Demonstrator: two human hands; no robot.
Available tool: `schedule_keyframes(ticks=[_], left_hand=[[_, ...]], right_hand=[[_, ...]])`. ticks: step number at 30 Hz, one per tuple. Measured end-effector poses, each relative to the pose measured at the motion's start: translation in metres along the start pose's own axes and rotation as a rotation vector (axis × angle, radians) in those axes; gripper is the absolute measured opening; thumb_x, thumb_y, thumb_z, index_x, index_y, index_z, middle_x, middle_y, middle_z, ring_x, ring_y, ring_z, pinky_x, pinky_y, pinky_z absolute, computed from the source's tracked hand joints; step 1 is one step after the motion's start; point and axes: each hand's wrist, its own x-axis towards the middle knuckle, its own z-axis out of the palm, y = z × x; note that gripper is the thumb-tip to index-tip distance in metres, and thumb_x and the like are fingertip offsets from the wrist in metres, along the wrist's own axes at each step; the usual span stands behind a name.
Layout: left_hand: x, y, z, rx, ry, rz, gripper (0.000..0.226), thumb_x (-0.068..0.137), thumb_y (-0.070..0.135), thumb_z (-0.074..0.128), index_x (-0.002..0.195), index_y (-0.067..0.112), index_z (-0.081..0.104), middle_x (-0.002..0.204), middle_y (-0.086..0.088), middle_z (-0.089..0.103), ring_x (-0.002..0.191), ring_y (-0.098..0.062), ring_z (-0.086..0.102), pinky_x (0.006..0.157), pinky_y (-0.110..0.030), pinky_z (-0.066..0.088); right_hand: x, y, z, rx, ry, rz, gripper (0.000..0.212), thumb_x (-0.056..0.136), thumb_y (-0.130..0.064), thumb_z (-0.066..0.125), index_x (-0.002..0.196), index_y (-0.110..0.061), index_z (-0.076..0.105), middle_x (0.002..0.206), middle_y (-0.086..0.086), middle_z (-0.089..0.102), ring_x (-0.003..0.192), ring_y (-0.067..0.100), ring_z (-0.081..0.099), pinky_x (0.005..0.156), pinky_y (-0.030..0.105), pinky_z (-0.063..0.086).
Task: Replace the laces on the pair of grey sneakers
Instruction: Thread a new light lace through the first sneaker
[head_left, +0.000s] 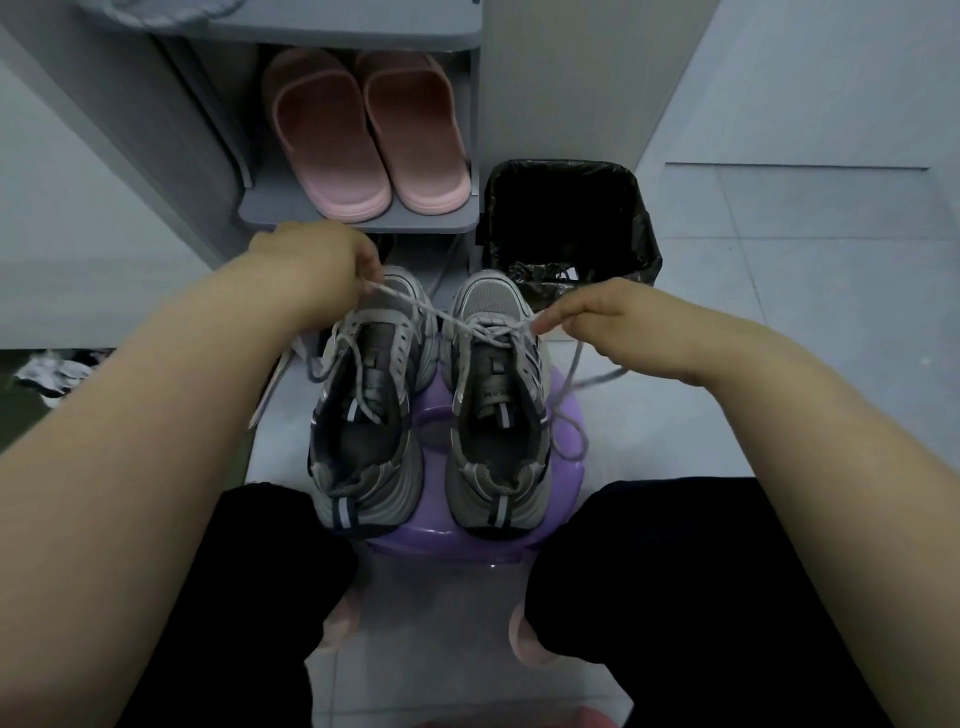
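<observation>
Lettering runs down the tongue tab of the right grey sneaker (498, 410), but it is too blurred to read. This shoe and its twin, the left grey sneaker (366, 415), stand side by side on a round purple plastic stool (415, 540), heels toward the seated person. Beyond the stool and to its right stands a square bin (561, 165) lined with a black plastic bag; its inside is too dark to tell what it holds. Straight beyond the stool, a grey shelf (358, 221) carries a pair of pink rubber slippers (332, 156). A pale grey lace (415, 306) crosses at the lowest eyelets of the right sneaker and is stretched out to both sides above the stool. The left hand (317, 270) pinches one end with curled fingers, over the toe of the left sneaker. The right hand (618, 327) pinches the other run between thumb and forefinger just beside the right sneaker's outer edge, with slack trailing down over the stool's right side. Another loose lace (353, 364) lies across the left sneaker's opening.
</observation>
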Motion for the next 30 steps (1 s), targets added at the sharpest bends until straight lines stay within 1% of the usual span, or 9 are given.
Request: schedule_keyframes(ticks=[2,6,9,12,16,20,22,25,30], left_hand=[[0.000,0.005,0.005,0.067,0.049,-0.006,0.026,0.092,0.027,0.053,0.116,0.031,0.059,0.127,-0.007,0.053,0.121,-0.033,0.043,0.102,-0.042,0.033],[-0.009,0.041,0.023,-0.150,0.095,0.186,0.022,0.088,0.032,0.053,0.108,0.034,0.064,0.119,-0.001,0.060,0.117,-0.028,0.049,0.102,-0.040,0.035],[-0.017,0.067,0.051,-0.137,-0.037,0.229,0.035,0.087,0.055,0.046,0.099,0.030,0.067,0.104,0.001,0.065,0.110,-0.024,0.052,0.097,-0.039,0.032],[-0.018,0.075,0.069,-0.253,-0.054,0.177,0.032,0.085,0.051,0.054,0.096,0.024,0.066,0.096,0.004,0.063,0.109,-0.023,0.049,0.087,-0.036,0.026],[-0.008,0.068,0.068,-0.399,-0.134,0.158,0.020,0.082,0.032,0.065,0.099,0.022,0.066,0.086,0.008,0.058,0.099,-0.019,0.058,0.092,-0.032,0.038],[-0.005,0.064,0.069,-0.457,-0.159,0.178,0.018,0.080,0.028,0.069,0.097,0.021,0.067,0.073,0.014,0.053,0.081,-0.011,0.054,0.080,-0.025,0.042],[-0.004,0.063,0.070,-0.469,-0.157,0.178,0.012,0.079,0.029,0.070,0.089,0.025,0.064,0.071,0.015,0.053,0.080,-0.011,0.054,0.084,-0.029,0.044],[-0.004,0.064,0.069,-0.458,-0.164,0.176,0.013,0.078,0.032,0.071,0.084,0.029,0.060,0.070,0.015,0.053,0.081,-0.012,0.054,0.095,-0.039,0.044],[-0.004,0.064,0.069,-0.489,-0.166,0.171,0.017,0.079,0.033,0.070,0.091,0.023,0.064,0.072,0.014,0.053,0.080,-0.013,0.054,0.087,-0.032,0.045]], right_hand=[[0.003,0.000,0.002,-0.093,0.014,-0.009,0.030,0.096,-0.012,0.043,0.115,-0.020,0.065,0.088,-0.020,0.058,0.083,-0.004,0.054,0.060,-0.004,0.032],[0.009,0.003,0.008,-0.018,0.032,-0.003,0.029,0.094,-0.011,0.046,0.117,-0.024,0.059,0.085,-0.006,0.070,0.050,0.006,0.056,0.052,0.014,0.046],[0.015,0.003,0.016,0.025,0.077,0.027,0.005,0.088,-0.019,0.059,0.087,-0.016,0.062,0.071,0.000,0.070,0.035,0.003,0.046,0.042,0.016,0.040],[0.021,0.005,0.020,0.084,0.195,0.040,0.016,0.087,-0.024,0.062,0.079,-0.012,0.069,0.059,0.000,0.059,0.038,0.004,0.041,0.043,0.013,0.034],[0.024,0.007,0.023,0.087,0.145,0.044,0.027,0.094,-0.006,0.044,0.105,-0.014,0.067,0.072,-0.008,0.059,0.047,-0.009,0.049,0.048,0.002,0.034],[0.025,0.009,0.028,0.025,0.097,0.067,0.015,0.088,-0.005,0.051,0.094,-0.016,0.059,0.078,0.000,0.068,0.058,0.008,0.057,0.048,0.012,0.044],[0.026,0.008,0.028,0.017,0.116,0.055,0.014,0.086,-0.005,0.055,0.087,-0.017,0.063,0.080,0.002,0.070,0.059,0.010,0.059,0.052,0.012,0.048],[0.027,0.007,0.030,-0.030,0.142,0.025,0.009,0.085,-0.009,0.060,0.087,-0.012,0.068,0.083,0.007,0.072,0.063,0.015,0.062,0.070,0.029,0.054],[0.026,0.006,0.033,-0.131,0.225,0.011,0.012,0.085,-0.013,0.056,0.086,-0.011,0.068,0.080,0.006,0.073,0.068,0.016,0.067,0.065,0.023,0.052]])
